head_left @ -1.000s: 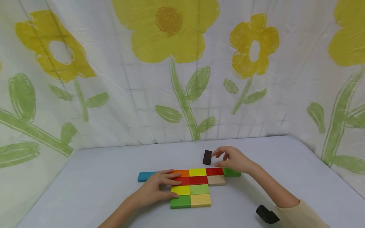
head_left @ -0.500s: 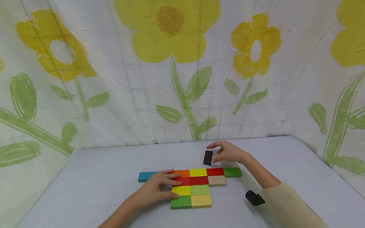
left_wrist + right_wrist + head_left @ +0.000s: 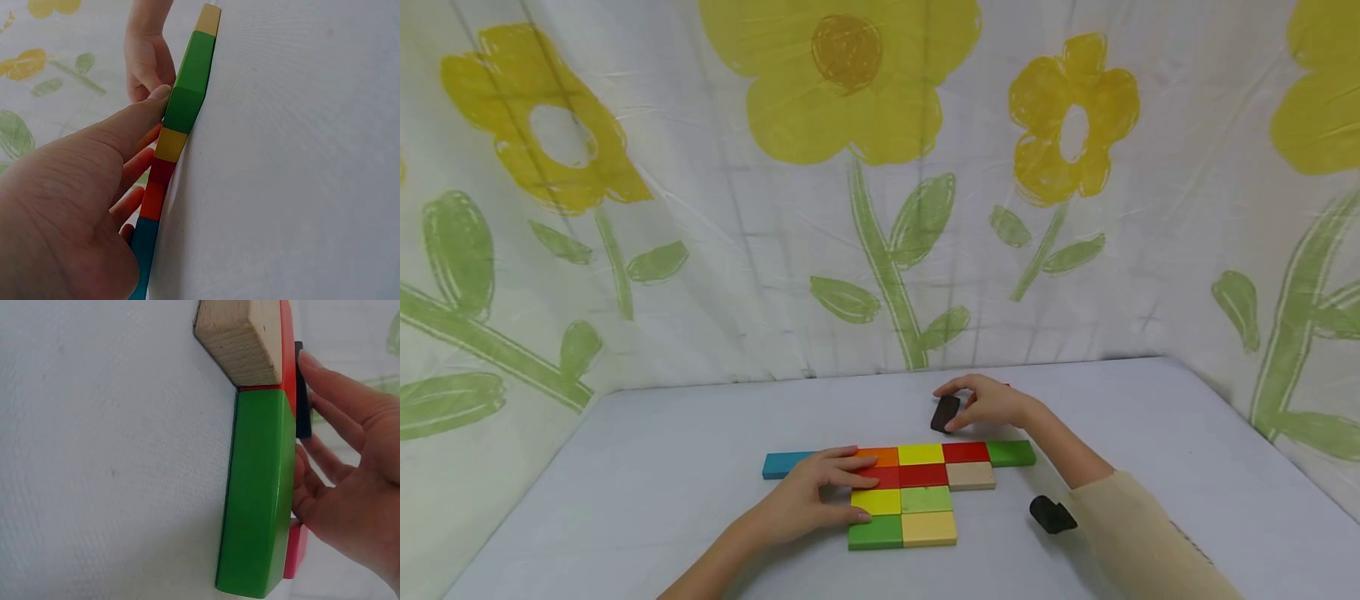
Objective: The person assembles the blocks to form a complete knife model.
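Note:
Beyond a flat arrangement of coloured blocks, my right hand pinches a dark brown, nearly black block between thumb and fingers. The right wrist view shows the thumb against this dark block, behind the green block. My left hand rests with spread, extended fingers over the left part of the arrangement. Its thumb lies at the green block in the front row, and its fingers reach over the orange block and a red one. The palm partly hides the blue block.
The rows also hold a yellow block, a plain wood block and a pale yellow block. A pinkish-red block lies behind the right hand. A black device sits by the right sleeve. A flowered curtain hangs behind the table.
My right hand has moved left to the dark block and closed on it; the block has tilted slightly and shifted left. The left hand stays in place.

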`<control>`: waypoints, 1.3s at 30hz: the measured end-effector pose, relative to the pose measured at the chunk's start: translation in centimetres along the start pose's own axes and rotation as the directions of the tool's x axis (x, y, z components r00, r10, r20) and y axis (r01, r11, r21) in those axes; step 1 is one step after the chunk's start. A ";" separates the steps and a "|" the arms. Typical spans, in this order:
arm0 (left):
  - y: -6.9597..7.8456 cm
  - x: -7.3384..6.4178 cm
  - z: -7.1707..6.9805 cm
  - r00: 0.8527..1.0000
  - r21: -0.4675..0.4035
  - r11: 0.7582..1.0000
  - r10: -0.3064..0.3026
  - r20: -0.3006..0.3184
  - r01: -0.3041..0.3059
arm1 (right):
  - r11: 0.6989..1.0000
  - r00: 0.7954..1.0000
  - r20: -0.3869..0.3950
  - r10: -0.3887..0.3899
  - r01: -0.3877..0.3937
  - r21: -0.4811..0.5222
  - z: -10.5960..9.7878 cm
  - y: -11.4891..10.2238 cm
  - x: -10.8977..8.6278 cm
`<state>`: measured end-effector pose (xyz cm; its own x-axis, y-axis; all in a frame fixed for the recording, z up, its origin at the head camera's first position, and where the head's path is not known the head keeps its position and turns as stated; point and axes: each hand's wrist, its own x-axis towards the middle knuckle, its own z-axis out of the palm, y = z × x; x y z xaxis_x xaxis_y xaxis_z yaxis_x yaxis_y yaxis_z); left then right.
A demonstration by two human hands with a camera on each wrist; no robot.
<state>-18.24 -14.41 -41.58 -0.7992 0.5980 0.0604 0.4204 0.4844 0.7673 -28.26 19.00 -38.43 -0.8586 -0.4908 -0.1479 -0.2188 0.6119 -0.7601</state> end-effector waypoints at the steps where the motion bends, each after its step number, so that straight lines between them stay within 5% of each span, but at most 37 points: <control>1: 0.0 0.0 0.0 1.000 -0.001 1.000 -0.001 0.000 0.001 | 1.000 1.000 -0.009 0.002 -0.002 -0.010 0.0 0.0 0.1; 14: 0.0 -0.1 0.0 1.000 -0.005 1.000 0.003 0.010 -0.003 | 0.987 0.974 -0.205 0.098 -0.122 -0.107 0.9 -0.2 0.4; 25: 0.1 -0.2 0.0 1.000 0.006 1.000 0.014 0.004 -0.014 | 0.981 0.964 -0.248 0.093 -0.131 -0.142 0.7 0.0 0.1; 33: 0.0 0.0 0.0 1.000 -0.011 1.000 -0.003 0.007 0.004 | 0.959 0.964 -0.267 0.001 -0.076 -0.273 1.1 -0.6 -0.5; 39: -0.2 0.0 0.0 1.000 -0.005 1.000 0.011 0.004 -0.011 | 0.974 0.966 -0.258 0.002 -0.061 -0.219 1.8 -0.6 -0.8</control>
<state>-18.31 -14.48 -41.72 -0.7932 0.6053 0.0662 0.4268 0.4751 0.7695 -26.63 17.87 -39.00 -0.9497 -0.3127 0.0188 -0.2625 0.7616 -0.5925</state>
